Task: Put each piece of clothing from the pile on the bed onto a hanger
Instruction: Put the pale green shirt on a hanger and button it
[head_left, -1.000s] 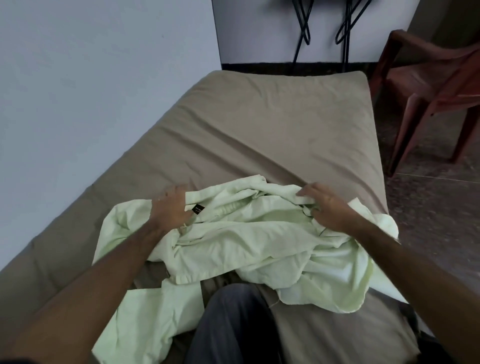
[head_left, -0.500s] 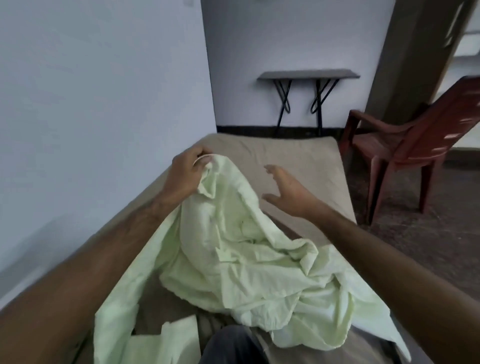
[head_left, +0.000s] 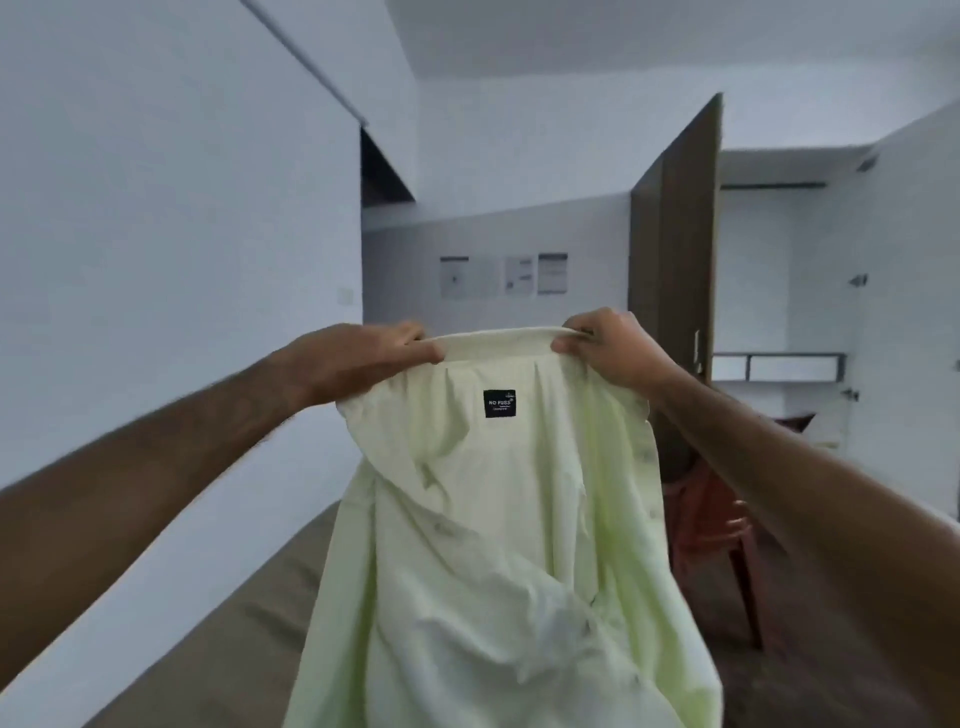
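Observation:
A pale green shirt hangs in the air in front of me, inside facing me, with a black label just below the collar. My left hand pinches the collar at its left end. My right hand pinches the collar at its right end. The shirt's lower part drops out of view at the bottom. The brown bed shows below and to the left of the shirt. No hanger is in view.
A white wall runs along the left of the bed. A red-brown plastic chair stands to the right, partly behind the shirt and my right arm. A dark open door and a wall shelf lie beyond.
The shirt lay crumpled on the bed; my left hand lifted it by the collar, then my right hand took the other end. Both hands now hold it high, and my view has tilted up.

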